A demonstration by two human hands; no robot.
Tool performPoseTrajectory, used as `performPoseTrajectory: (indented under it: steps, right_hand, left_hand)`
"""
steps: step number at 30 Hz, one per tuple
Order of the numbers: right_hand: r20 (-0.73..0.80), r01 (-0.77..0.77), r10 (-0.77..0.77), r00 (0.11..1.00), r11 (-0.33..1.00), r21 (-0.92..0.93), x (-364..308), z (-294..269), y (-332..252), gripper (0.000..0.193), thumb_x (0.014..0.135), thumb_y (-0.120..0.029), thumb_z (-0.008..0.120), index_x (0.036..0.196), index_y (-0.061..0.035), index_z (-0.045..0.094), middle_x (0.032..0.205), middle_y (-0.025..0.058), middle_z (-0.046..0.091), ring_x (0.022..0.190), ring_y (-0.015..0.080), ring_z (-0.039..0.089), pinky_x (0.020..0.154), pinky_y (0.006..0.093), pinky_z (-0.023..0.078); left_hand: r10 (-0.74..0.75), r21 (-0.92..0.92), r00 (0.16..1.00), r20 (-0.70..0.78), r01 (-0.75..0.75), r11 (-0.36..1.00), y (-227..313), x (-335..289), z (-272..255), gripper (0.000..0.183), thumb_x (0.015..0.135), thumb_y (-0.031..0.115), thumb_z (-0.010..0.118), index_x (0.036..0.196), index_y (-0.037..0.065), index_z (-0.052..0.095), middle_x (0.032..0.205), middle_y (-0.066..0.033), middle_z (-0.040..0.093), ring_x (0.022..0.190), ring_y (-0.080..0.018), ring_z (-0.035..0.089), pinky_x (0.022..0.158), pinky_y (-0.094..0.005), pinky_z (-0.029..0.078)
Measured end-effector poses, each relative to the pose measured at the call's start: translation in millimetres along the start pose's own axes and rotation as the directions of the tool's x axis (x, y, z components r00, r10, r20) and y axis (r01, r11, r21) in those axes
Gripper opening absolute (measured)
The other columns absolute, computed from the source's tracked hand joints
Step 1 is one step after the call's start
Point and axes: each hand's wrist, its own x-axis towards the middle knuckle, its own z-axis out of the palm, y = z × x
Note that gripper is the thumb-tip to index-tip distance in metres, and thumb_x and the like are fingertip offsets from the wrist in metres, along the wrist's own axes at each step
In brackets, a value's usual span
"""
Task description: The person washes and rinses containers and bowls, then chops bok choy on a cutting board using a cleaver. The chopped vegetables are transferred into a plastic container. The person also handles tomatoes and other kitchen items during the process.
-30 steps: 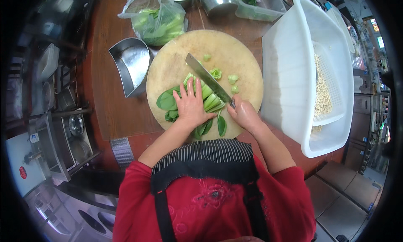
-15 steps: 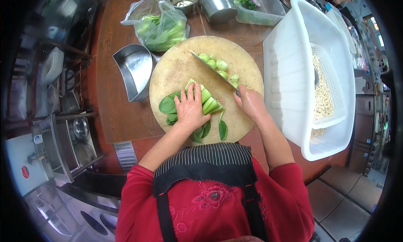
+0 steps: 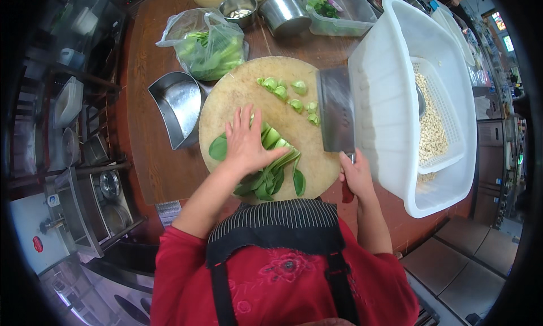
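My left hand (image 3: pixel 247 147) lies over green bok choy (image 3: pixel 272 171) on a round wooden chopping board (image 3: pixel 226 105). Its fingers are stretched out and the thumb is spread along the pale stalks; the leaves fan out toward my body. Closed round the handle of a cleaver (image 3: pixel 337 108), my right hand (image 3: pixel 357 176) is just off the board's right edge. The broad blade points away from me with its flat face showing, partly over the board's edge. Several cut bok choy ends (image 3: pixel 281 92) are scattered across the far half of the board.
Left of the board stands a curved metal container (image 3: pixel 178 105), with a clear plastic bag of greens (image 3: pixel 212 52) behind it. Metal pots (image 3: pixel 284 15) and a clear tub (image 3: pixel 345 23) line the far side. A tall white plastic bin (image 3: pixel 378 100) stands close to the cleaver.
The cleaver has swung from above the board to its right edge, its blade turned flat face up. My left hand has opened wider over the bok choy, and the cut ends lie more spread out.
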Motion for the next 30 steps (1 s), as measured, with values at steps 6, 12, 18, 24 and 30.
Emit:
performPoseTrajectory:
  steps: [6, 12, 18, 24, 30]
  right_hand:
    - [-0.040, -0.245, 0.266, 0.963, 0.929, 0.278, -7, -5, 39, 0.016, 0.092, -0.021, 0.053, 0.088, -0.0078, 0.045, 0.062, 0.0015, 0.046, 0.046, 0.0113, 0.046, 0.041, 0.0269, 0.043]
    - [-0.007, -0.201, 0.226, 0.974, 0.879, 0.433, 6, 5, 44, 0.016, 0.091, -0.018, 0.054, 0.088, -0.0045, 0.046, 0.061, 0.0031, 0.047, 0.045, 0.0128, 0.047, 0.040, 0.0279, 0.042]
    - [-0.081, -0.197, 0.240, 0.967, 0.913, 0.358, 12, -2, 49, 0.015, 0.090, -0.017, 0.054, 0.088, -0.0037, 0.046, 0.061, 0.0034, 0.047, 0.044, 0.0133, 0.047, 0.041, 0.0285, 0.041]
    - [0.038, -0.231, 0.232, 0.972, 0.915, 0.331, 36, 15, 46, 0.016, 0.090, -0.017, 0.055, 0.088, -0.0033, 0.046, 0.062, 0.0034, 0.047, 0.044, 0.0133, 0.048, 0.041, 0.0284, 0.041]
    - [0.178, -0.234, 0.191, 0.965, 0.936, 0.265, 74, 39, 23, 0.017, 0.090, -0.019, 0.055, 0.090, -0.0042, 0.046, 0.062, 0.0027, 0.047, 0.045, 0.0131, 0.049, 0.042, 0.0283, 0.042]
  left_hand:
    - [0.052, -0.014, 0.999, -0.010, -0.053, 0.999, -12, 81, 3, 0.114, 0.054, 0.052, 0.079, 0.141, 0.005, 0.022, 0.146, -0.0193, 0.018, 0.134, -0.0417, 0.016, 0.105, -0.0542, 0.022]
    - [0.103, -0.018, 0.991, 0.085, -0.102, 0.995, 3, 107, 33, 0.124, 0.050, 0.056, 0.080, 0.144, 0.007, 0.014, 0.147, -0.0160, 0.015, 0.136, -0.0398, 0.012, 0.105, -0.0564, 0.019]
    - [0.166, 0.121, 0.978, 0.129, -0.182, 0.976, 6, 111, 38, 0.124, 0.047, 0.057, 0.080, 0.144, 0.010, 0.016, 0.147, -0.0135, 0.017, 0.136, -0.0390, 0.010, 0.103, -0.0615, 0.018]
    - [0.196, 0.059, 0.975, 0.104, -0.202, 0.978, 10, 119, 39, 0.125, 0.046, 0.058, 0.080, 0.143, 0.010, 0.018, 0.147, -0.0137, 0.017, 0.136, -0.0400, 0.010, 0.102, -0.0639, 0.017]
    - [0.107, -0.005, 0.994, -0.009, -0.107, 0.994, -3, 127, 41, 0.121, 0.047, 0.061, 0.078, 0.142, 0.010, 0.024, 0.146, -0.0184, 0.018, 0.134, -0.0422, 0.013, 0.100, -0.0641, 0.020]
